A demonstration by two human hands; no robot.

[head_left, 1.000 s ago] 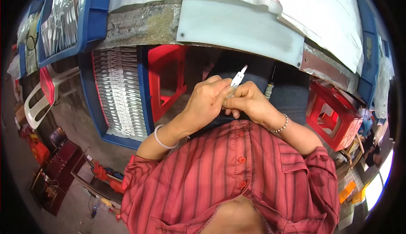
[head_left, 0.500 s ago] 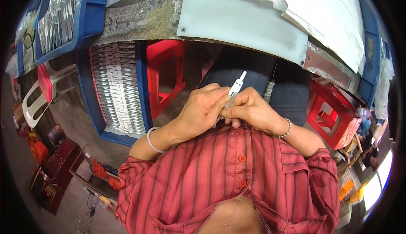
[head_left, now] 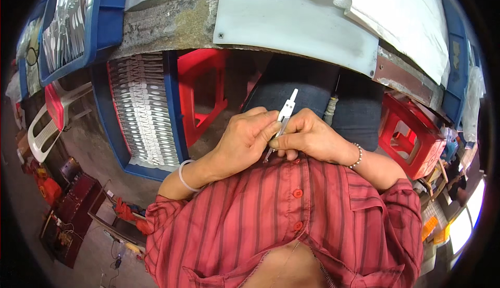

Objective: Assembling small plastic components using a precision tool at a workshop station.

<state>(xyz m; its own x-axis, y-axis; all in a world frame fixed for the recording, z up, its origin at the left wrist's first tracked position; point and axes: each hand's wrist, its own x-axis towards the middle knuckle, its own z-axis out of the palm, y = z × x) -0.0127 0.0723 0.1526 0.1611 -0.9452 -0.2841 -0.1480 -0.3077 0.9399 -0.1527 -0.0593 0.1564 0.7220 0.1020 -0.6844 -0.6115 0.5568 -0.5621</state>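
Note:
In front of my chest, both hands hold one small drawing compass (head_left: 287, 109), its white rounded head pointing up and away from me. Two dark rivets show on the head. Its slim metal legs run down between my fingers, and a thin tip sticks out below them. My left hand (head_left: 244, 136), closed, pinches it from the left with thumb and forefinger. From the right, my right hand (head_left: 311, 136) is also closed, its thumb and finger gripping the legs. Fingers hide part of the legs.
Left of my knees, a blue crate (head_left: 174, 105) holds packed rows of similar metal pieces (head_left: 148, 113). Another blue bin (head_left: 110, 22) with flat metal parts stands above. The worktable edge (head_left: 291, 30) crosses ahead. Red stools (head_left: 411, 137) stand on both sides.
The compass now stands slightly more upright, with more of its legs and the lower tip showing. My fingers have shifted a little on it; the whole view has moved slightly.

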